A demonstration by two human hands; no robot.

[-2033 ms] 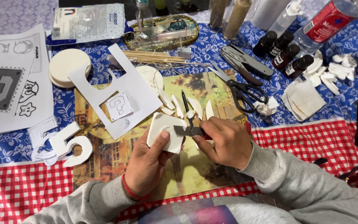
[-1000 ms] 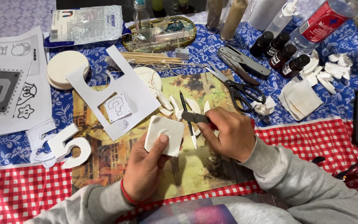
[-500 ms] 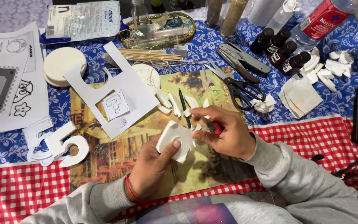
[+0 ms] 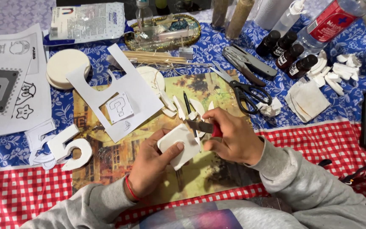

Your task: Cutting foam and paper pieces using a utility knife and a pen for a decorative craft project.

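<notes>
On the mat, left hand [image 4: 149, 165] grips foam piece [image 4: 178, 144].

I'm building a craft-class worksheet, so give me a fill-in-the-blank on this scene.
1. The left hand holds a ____ foam piece.
2. The right hand grips a knife with a ____ handle.
3. Black-handled ____ lie beside the crumpled tissue.

Missing words: white; red; scissors
</notes>
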